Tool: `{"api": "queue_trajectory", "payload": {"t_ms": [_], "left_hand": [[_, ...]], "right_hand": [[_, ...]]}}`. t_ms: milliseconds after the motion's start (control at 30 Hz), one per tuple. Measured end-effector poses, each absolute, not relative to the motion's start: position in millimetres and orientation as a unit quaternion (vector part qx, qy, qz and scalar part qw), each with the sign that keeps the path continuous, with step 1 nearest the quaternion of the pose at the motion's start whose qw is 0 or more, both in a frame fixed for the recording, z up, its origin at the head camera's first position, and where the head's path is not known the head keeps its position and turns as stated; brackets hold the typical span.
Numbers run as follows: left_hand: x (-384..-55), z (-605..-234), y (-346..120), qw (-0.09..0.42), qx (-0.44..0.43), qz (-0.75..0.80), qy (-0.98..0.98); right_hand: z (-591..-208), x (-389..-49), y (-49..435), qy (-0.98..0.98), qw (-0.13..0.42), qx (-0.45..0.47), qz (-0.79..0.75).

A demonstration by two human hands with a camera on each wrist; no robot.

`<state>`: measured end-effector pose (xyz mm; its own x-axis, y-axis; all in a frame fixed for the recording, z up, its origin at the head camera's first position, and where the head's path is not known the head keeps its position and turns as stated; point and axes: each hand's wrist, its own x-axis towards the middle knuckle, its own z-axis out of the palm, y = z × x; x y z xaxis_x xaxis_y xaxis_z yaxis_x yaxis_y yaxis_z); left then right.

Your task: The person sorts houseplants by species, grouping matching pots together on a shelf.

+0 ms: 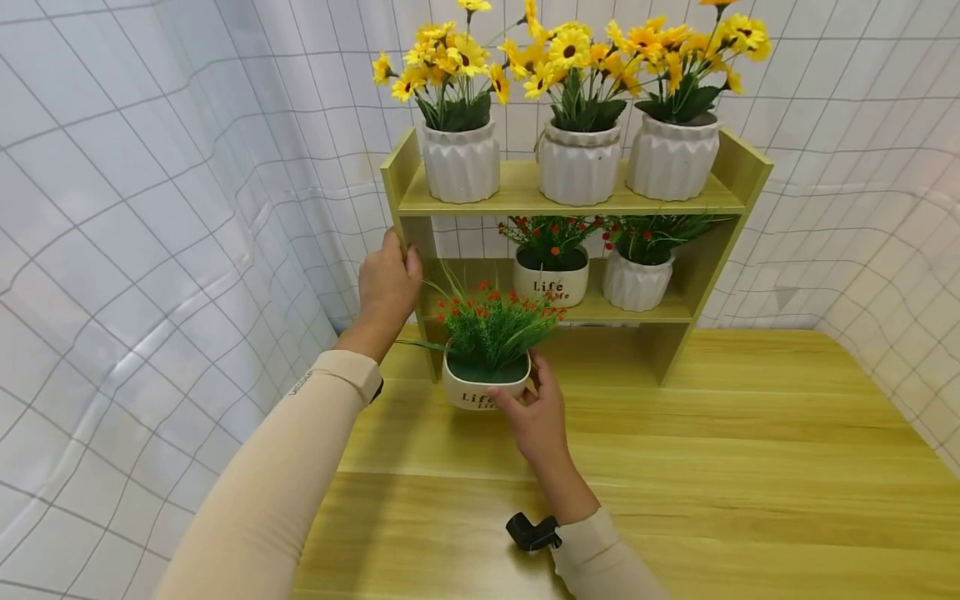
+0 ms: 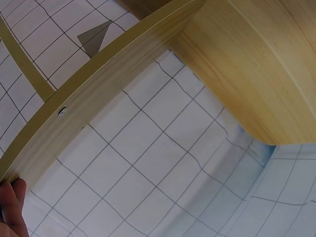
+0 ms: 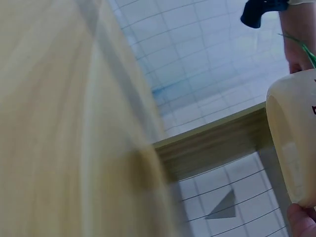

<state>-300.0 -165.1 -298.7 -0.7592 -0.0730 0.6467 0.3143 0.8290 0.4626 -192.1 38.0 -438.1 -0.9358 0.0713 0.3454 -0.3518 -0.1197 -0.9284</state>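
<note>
My right hand holds a potted plant, a cream pot lettered "Life" with green grass and small red flowers. The pot is in front of the left part of a wooden shelf, tilted so its lettered side faces me. In the right wrist view the pot shows its underside, with a thumb at its edge. With my left hand I grip the shelf's left side panel. The left wrist view shows fingertips at that panel's edge.
Three white ribbed pots of yellow flowers line the top board. On the middle board stand another "Life" pot and a white ribbed pot, both with red flowers. The shelf rests on a wooden table; a gridded white curtain surrounds it.
</note>
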Motion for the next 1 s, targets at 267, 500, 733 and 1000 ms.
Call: {"api": "queue_trajectory", "payload": {"t_ms": [267, 500, 733, 1000], "left_hand": [[-300.0, -298.0, -165.7, 0.335, -0.066, -0.283, -0.896], [-300.7, -298.0, -165.7, 0.334, -0.064, -0.278, -0.898], [-301.2, -299.2, -165.9, 0.340, -0.066, -0.276, -0.897], [-303.2, -299.9, -166.5, 0.335, -0.060, -0.270, -0.901]], "right_hand": [[-399.1, -191.4, 42.3, -0.661, 0.158, 0.127, 0.723], [-378.3, -205.9, 41.8, -0.664, 0.158, 0.132, 0.719], [-383.1, -230.1, 36.7, -0.669, 0.175, 0.128, 0.711], [-375.7, -240.6, 26.8, -0.683, 0.181, 0.106, 0.699]]}}
